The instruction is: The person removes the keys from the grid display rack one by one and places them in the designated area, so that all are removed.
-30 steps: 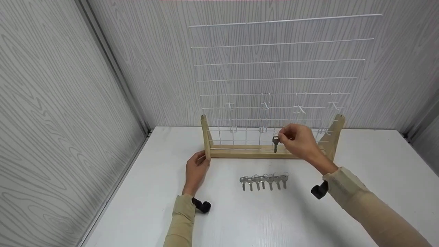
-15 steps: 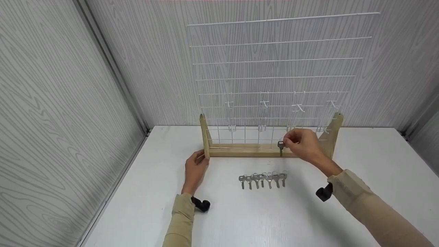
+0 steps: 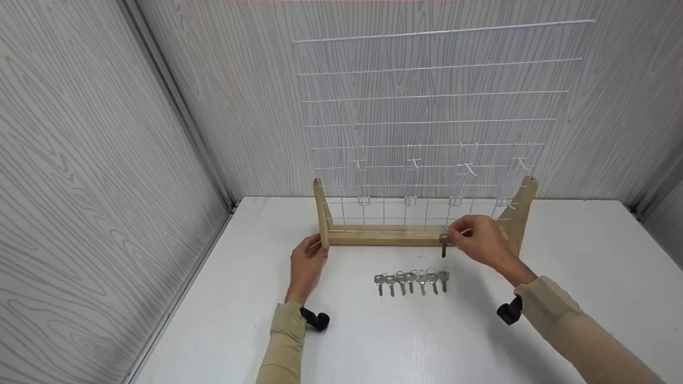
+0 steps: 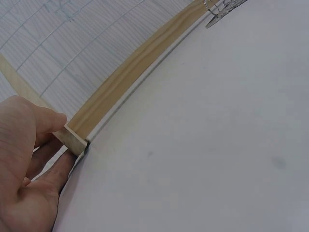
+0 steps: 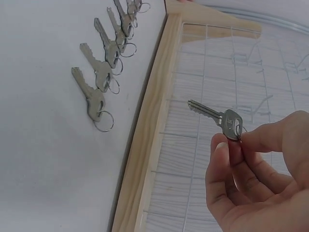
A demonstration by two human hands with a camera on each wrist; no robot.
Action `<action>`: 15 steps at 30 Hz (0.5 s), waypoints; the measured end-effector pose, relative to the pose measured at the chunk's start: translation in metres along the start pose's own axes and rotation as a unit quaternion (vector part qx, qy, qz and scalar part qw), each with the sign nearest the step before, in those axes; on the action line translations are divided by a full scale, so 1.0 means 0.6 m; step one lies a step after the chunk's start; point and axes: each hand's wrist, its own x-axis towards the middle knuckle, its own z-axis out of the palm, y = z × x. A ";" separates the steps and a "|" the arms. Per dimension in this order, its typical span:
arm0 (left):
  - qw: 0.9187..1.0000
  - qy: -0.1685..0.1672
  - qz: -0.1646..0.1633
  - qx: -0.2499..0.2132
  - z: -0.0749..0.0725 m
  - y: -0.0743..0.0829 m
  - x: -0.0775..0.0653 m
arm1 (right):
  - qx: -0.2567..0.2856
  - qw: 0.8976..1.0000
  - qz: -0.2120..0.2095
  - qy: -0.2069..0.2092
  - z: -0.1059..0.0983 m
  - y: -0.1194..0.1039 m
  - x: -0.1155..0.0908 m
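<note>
In the head view my right hand (image 3: 482, 241) pinches a key (image 3: 443, 246) by its small ring, in front of the rack's wooden base. The right wrist view shows this key (image 5: 231, 124) between thumb and fingers, its blade pointing away from the hand. My left hand (image 3: 308, 266) grips the lower front end of the left wooden side piece (image 3: 322, 216) of a wire grid rack (image 3: 384, 207). In the left wrist view, thumb and fingers lie on either side of that wooden end (image 4: 76, 140). Several keys (image 3: 411, 278) with rings lie in a row on the table before the rack.
White hooks (image 3: 469, 169) stick out from the grid in two rows. A wooden bar (image 3: 384, 238) runs along the rack's bottom. The white table (image 3: 373, 341) extends in front, with grey wood-patterned walls (image 3: 240, 96) behind and to the left.
My right hand has moved down and slightly right with the key, from in front of the grid to the base bar. The left hand keeps its place on the wooden side piece.
</note>
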 end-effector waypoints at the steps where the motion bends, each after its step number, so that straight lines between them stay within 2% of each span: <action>1: 1.000 0.001 0.000 -0.001 0.000 -0.001 0.000 | 0.003 1.000 0.000 -0.002 0.001 0.004 -0.001; 15: 1.000 -0.001 0.004 -0.001 0.001 0.003 -0.002 | 0.005 1.000 0.016 -0.022 0.016 0.050 -0.023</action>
